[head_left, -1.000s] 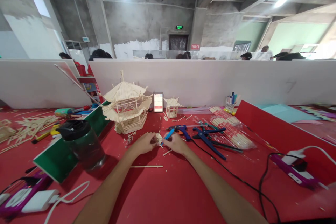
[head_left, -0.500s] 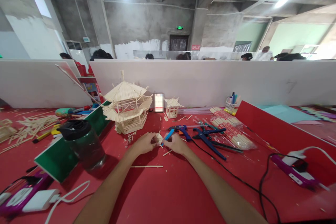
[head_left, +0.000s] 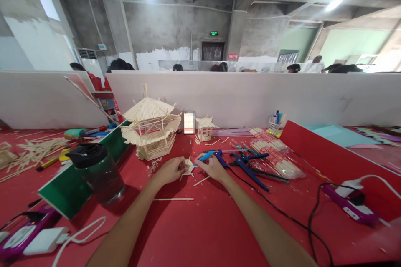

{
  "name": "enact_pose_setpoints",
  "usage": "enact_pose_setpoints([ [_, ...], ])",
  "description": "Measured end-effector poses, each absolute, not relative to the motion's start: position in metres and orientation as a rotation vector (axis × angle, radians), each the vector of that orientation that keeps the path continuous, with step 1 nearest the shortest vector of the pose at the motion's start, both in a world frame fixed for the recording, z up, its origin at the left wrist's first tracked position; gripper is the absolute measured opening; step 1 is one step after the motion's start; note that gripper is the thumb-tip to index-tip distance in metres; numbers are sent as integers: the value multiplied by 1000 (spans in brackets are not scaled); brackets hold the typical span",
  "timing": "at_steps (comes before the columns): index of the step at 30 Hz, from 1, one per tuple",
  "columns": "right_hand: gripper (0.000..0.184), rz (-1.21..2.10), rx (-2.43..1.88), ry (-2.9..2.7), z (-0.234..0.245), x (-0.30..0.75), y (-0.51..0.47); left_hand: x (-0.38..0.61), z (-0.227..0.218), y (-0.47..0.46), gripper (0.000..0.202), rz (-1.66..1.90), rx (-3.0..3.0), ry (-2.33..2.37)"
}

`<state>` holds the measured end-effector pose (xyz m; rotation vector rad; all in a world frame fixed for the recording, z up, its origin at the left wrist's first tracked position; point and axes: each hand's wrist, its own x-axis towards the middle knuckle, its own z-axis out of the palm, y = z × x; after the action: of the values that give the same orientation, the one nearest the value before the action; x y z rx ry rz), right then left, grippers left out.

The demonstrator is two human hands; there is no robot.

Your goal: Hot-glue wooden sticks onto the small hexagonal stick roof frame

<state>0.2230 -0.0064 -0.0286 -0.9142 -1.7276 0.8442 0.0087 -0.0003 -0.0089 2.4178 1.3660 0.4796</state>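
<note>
My left hand point(head_left: 174, 170) is curled at the left edge of a small piece made of pale wooden sticks point(head_left: 188, 168), its fingertips pinching that edge. A slim blue pen-shaped tool point(head_left: 205, 158) is gripped in my right hand point(head_left: 214, 168); its tip points left and down at the stick piece, and its exact kind is unclear. Behind the left hand stands a large two-roofed stick pavilion point(head_left: 153, 127). Beyond the right hand is a small stick pavilion point(head_left: 206, 128). Loose sticks point(head_left: 173, 199) lie on the red table point(head_left: 194, 233) near my hands.
A blue glue gun point(head_left: 221, 159) and blue-handled cutters point(head_left: 249, 169) lie at the right, with bagged sticks point(head_left: 277, 156) behind. A dark bottle point(head_left: 98, 175) stands left by a green divider point(head_left: 67, 192). Cables and power strips point(head_left: 351, 206) lie at both sides.
The blue tool has tipped to a flatter angle, and my right hand has shifted slightly right. More of the stick piece shows between my hands.
</note>
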Motion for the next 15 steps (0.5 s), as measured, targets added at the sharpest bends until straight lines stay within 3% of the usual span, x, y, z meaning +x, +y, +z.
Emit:
enact_pose_setpoints([
  [4,26,819,-923,-1710,-17,229,-10,-11,4,5,12,488,2448,1591],
  [8,25,899,-955,-1633,-17,228,-11,-30,16,3,13,262,2514,1816],
  [15,24,890,-960,-1531,-22,225,-6,-43,19,-1,16,-61,2403,1724],
])
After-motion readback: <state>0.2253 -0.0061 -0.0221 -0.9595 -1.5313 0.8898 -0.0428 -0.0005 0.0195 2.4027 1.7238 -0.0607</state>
